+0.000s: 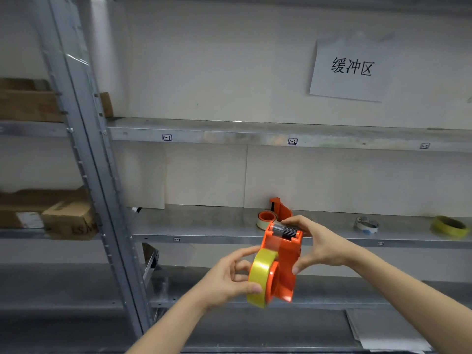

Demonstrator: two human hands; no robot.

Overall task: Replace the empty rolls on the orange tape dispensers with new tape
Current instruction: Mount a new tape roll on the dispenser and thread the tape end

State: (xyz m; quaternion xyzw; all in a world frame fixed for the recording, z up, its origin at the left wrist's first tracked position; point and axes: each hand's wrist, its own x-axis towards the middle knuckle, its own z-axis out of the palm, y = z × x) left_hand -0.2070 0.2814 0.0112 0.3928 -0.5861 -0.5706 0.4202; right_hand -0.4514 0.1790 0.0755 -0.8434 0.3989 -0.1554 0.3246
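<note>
- I am holding the orange plastic tape dispenser [281, 254] in the air in front of the grey metal shelf [204, 226].
- My right hand [319, 245] is gripping the dispenser's upper end, fingers curled over the roller and thumb pressing its side.
- My left hand [229, 277] is pinching the glossy yellow tape roll [260, 277], thumb and fingers closed around its rim, the roll sitting on the dispenser's hub.
- A second orange dispenser [281, 209] is standing on the shelf behind, with a pale roll with an orange core [267, 219] just beside it.
- A white roll [366, 224] and a yellow roll [449, 226] are lying farther right on the shelf.
</note>
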